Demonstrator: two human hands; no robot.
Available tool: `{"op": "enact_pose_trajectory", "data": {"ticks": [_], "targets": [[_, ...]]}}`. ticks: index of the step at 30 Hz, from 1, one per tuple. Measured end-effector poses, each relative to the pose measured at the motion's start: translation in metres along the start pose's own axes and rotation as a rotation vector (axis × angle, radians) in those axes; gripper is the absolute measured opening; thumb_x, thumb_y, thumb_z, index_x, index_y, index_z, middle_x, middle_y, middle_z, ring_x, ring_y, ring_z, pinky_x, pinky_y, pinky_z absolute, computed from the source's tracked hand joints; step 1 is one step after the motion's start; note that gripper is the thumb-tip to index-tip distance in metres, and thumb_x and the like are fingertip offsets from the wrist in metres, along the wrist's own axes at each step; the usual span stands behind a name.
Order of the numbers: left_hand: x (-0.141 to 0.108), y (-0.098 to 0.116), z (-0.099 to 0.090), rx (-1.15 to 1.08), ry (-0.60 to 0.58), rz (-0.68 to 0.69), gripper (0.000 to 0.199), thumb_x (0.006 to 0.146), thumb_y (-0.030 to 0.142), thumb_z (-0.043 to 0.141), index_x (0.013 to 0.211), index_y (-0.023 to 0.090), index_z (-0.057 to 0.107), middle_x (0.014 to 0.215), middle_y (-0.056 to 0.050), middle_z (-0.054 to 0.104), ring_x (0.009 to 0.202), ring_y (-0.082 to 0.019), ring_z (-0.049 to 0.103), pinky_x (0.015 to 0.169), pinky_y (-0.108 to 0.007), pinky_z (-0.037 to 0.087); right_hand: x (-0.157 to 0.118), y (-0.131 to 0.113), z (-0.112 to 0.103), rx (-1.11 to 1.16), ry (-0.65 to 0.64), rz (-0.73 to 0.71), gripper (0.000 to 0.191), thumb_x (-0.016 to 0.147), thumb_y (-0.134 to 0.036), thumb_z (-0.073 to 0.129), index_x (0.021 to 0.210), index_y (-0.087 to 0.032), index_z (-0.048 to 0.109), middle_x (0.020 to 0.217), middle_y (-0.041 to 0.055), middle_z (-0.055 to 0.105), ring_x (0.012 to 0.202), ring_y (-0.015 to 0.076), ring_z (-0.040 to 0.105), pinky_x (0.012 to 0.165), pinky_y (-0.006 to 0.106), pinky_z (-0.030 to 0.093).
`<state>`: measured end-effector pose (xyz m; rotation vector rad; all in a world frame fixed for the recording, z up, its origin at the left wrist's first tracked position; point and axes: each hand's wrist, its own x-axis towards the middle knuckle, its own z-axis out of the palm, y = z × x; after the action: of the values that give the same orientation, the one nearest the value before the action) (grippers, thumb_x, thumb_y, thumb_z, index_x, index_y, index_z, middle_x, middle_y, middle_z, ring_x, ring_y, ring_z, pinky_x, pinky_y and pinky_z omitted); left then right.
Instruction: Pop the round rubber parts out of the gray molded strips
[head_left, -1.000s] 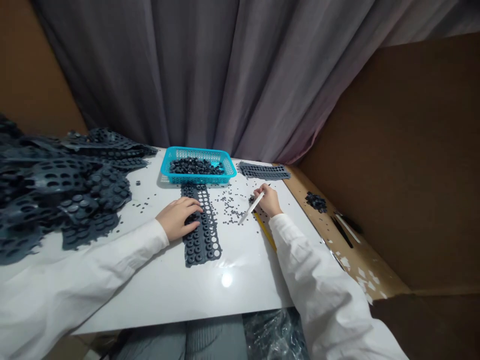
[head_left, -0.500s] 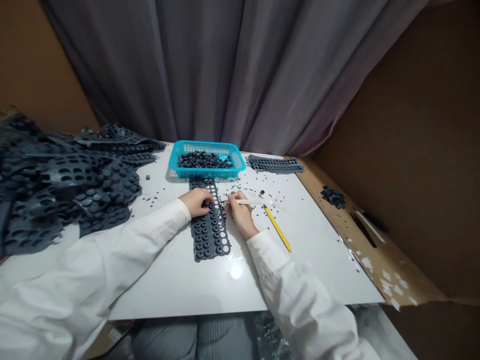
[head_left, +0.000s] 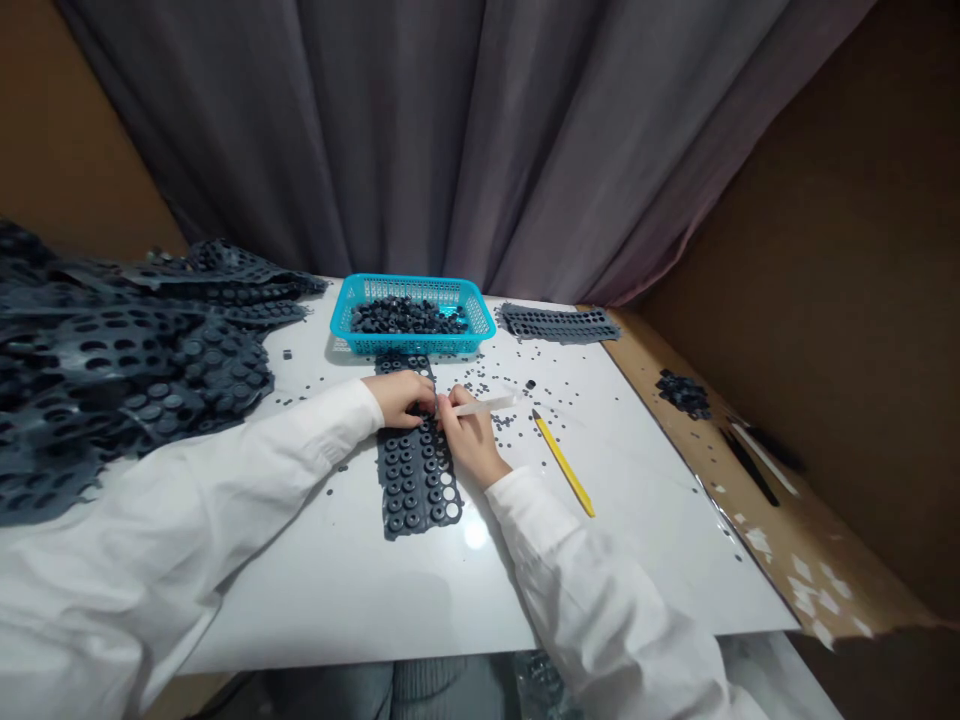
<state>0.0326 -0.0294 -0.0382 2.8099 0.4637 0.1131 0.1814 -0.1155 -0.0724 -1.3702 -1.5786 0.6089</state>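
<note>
A dark grey rubber sheet (head_left: 417, 488) with rows of raised rings and a line of holes down its right side lies lengthwise before me. My left hand (head_left: 403, 398) rests across its upper half, fingers curled in toward the thumb; what sits between the fingertips is hidden. Close against them, over the sheet's right side, my right hand (head_left: 471, 432) grips a white, pen-like stick (head_left: 486, 405). Its tip is hidden at the fingers. To the right of that hand, a yellow craft knife or pen-shaped tool (head_left: 564, 465) lies on the white tabletop (head_left: 637, 520).
A blue plastic basket (head_left: 409, 345) of small dark rubber pieces stands behind the sheet. Piled rubber sheets (head_left: 135, 370) fill the left. Another sheet (head_left: 561, 323) lies at the back right. Small dark bits dot the table. Cardboard at right bears a dark heap (head_left: 682, 393) and thin tools (head_left: 754, 465).
My right hand has moved left and slightly up with the white stick, closing the gap to my left hand. The left fingers have shifted slightly right. The camera view has tilted a little.
</note>
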Motion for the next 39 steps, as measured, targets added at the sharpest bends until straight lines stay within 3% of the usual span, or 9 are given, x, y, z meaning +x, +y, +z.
{"op": "enact_pose_trajectory", "data": {"ticks": [4,19,30,37,39], "targets": [[0.005,-0.001,-0.002,0.016,-0.071,0.041,0.006,0.066,0.014,0.06,0.072,0.014,0.063,0.071,-0.004,0.058,0.06,-0.015,0.053,0.059,-0.025,0.041,-0.004,0.0,0.0,-0.024,-0.002,-0.021,0.029,0.088,-0.033,0.04,0.061,-0.022,0.038,0.054,-0.0034,0.047,0.055,0.0142,0.047,0.056,0.026,0.033],[-0.003,0.001,0.0,-0.011,-0.007,0.064,0.013,0.071,0.013,0.057,0.083,0.016,0.063,0.074,-0.004,0.058,0.065,-0.015,0.054,0.064,-0.025,0.042,-0.011,-0.002,-0.005,0.015,0.023,0.014,0.029,0.086,-0.034,0.045,0.06,-0.022,0.041,0.055,-0.0036,0.054,0.054,0.0136,0.051,0.058,0.025,0.037],[-0.004,0.001,0.007,0.049,-0.011,0.056,0.011,0.08,0.014,0.049,0.08,0.017,0.06,0.081,-0.005,0.06,0.076,-0.015,0.056,0.071,-0.024,0.043,-0.01,-0.001,-0.002,-0.125,0.005,-0.036,0.029,0.087,-0.032,0.041,0.059,-0.022,0.036,0.053,-0.0026,0.05,0.053,0.014,0.048,0.056,0.025,0.034],[-0.008,-0.008,0.017,-0.035,0.087,0.018,0.016,0.085,0.022,0.045,0.076,0.018,0.058,0.08,-0.005,0.061,0.079,-0.016,0.057,0.078,-0.026,0.044,-0.011,0.002,-0.001,-0.141,0.021,-0.044,0.029,0.087,-0.031,0.04,0.06,-0.023,0.033,0.051,-0.0031,0.048,0.051,0.0138,0.045,0.054,0.025,0.033],[-0.015,-0.014,0.015,-0.108,0.257,-0.083,0.019,0.086,0.026,0.043,0.079,0.017,0.058,0.082,-0.006,0.062,0.08,-0.016,0.057,0.077,-0.027,0.045,-0.011,0.002,-0.001,-0.137,0.02,-0.047,0.03,0.087,-0.032,0.04,0.06,-0.023,0.033,0.05,-0.0035,0.047,0.05,0.0135,0.045,0.053,0.025,0.032]]}}
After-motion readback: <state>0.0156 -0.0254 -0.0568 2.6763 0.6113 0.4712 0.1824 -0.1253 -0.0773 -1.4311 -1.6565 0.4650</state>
